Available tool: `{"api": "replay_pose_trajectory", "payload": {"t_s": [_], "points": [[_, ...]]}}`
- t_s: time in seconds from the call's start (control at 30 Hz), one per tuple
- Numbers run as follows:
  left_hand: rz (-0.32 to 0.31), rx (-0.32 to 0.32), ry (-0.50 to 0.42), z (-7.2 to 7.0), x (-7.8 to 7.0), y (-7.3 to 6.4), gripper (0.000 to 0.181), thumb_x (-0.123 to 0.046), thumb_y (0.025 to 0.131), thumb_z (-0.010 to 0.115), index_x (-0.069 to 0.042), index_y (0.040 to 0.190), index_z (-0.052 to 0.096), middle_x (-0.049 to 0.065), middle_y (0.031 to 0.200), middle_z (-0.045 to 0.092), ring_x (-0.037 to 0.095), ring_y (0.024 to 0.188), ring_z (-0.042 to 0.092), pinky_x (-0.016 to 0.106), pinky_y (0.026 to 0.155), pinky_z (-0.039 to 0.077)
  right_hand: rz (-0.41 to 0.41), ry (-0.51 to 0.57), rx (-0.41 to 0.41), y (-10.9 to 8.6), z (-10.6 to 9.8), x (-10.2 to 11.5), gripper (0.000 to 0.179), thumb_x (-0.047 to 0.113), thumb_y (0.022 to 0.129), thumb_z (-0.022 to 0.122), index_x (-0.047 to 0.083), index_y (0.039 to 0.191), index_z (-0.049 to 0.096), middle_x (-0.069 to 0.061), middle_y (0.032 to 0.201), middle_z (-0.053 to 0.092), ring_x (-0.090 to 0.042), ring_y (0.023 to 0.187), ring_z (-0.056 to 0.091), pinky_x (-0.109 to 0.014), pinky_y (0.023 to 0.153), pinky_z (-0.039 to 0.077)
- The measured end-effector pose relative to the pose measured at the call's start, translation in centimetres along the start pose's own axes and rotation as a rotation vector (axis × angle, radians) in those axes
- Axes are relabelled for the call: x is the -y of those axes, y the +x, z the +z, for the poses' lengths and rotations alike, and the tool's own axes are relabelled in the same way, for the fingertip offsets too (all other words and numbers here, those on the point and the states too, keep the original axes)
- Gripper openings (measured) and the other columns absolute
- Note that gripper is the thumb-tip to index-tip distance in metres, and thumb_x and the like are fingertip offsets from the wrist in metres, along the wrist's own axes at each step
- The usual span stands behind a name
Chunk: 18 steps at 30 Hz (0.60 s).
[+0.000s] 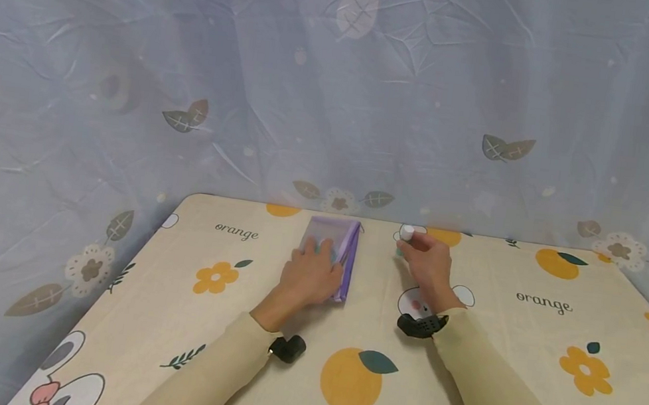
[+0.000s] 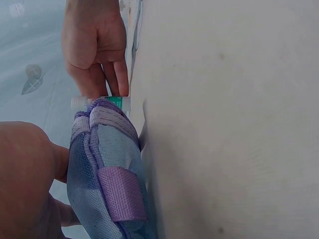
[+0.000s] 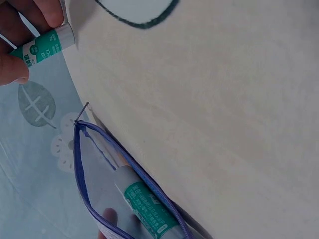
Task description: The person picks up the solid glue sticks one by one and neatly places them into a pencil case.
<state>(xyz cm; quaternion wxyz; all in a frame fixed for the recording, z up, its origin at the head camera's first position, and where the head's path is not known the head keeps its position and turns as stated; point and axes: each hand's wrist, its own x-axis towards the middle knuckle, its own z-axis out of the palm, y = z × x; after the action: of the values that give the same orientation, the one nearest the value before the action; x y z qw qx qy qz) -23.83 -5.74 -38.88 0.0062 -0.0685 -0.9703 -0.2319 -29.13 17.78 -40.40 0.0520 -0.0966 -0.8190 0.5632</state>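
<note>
A purple mesh zip pouch [image 1: 347,278] lies on the cloth-covered table, its zipped mouth gaping on the right side. My left hand [image 1: 311,278] grips it from above, fingers over the mesh and thumb at the zipper edge. Inside the mouth, the right wrist view shows a glue stick [image 3: 149,209] with a green label. To the right of the pouch, my right hand [image 1: 428,268] pinches another green-labelled glue stick [image 3: 44,46] between thumb and fingers, standing upright at the table's far part. In the left wrist view the pouch's lilac end tab [image 2: 119,191] faces the camera.
A cream cloth with printed oranges and flowers [image 1: 351,380] covers the table. Behind its far edge hangs a pale blue-grey curtain [image 1: 335,110] with leaf prints. The zipper pull [image 3: 82,112] sticks out at the far end of the pouch.
</note>
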Motion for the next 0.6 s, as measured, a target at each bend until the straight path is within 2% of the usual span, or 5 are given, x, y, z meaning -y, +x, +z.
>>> {"api": "replay_pose_trajectory", "payload": {"t_s": [0.47, 0.6], "points": [[0.004, -0.007, 0.003, 0.04, 0.10, 0.12, 0.060, -0.036, 0.106, 0.045, -0.008, 0.159, 0.041, 0.026, 0.152, 0.047, 0.054, 0.125, 0.056, 0.065, 0.100, 0.050, -0.023, -0.010, 0.029, -0.47, 0.10, 0.74, 0.049, 0.029, 0.103, 0.069, 0.011, 0.148, 0.061, -0.014, 0.147, 0.065, -0.031, 0.136, 0.058, -0.044, 0.113, 0.047], [0.006, -0.007, 0.000, 0.05, 0.09, 0.17, 0.060, -0.036, 0.106, 0.044, -0.007, 0.159, 0.041, 0.026, 0.151, 0.048, 0.053, 0.125, 0.056, 0.065, 0.100, 0.051, -0.023, 0.034, 0.049, -0.52, 0.52, 0.74, 0.049, 0.027, 0.103, 0.070, 0.008, 0.148, 0.061, -0.016, 0.145, 0.065, -0.030, 0.133, 0.059, -0.042, 0.110, 0.048]]}}
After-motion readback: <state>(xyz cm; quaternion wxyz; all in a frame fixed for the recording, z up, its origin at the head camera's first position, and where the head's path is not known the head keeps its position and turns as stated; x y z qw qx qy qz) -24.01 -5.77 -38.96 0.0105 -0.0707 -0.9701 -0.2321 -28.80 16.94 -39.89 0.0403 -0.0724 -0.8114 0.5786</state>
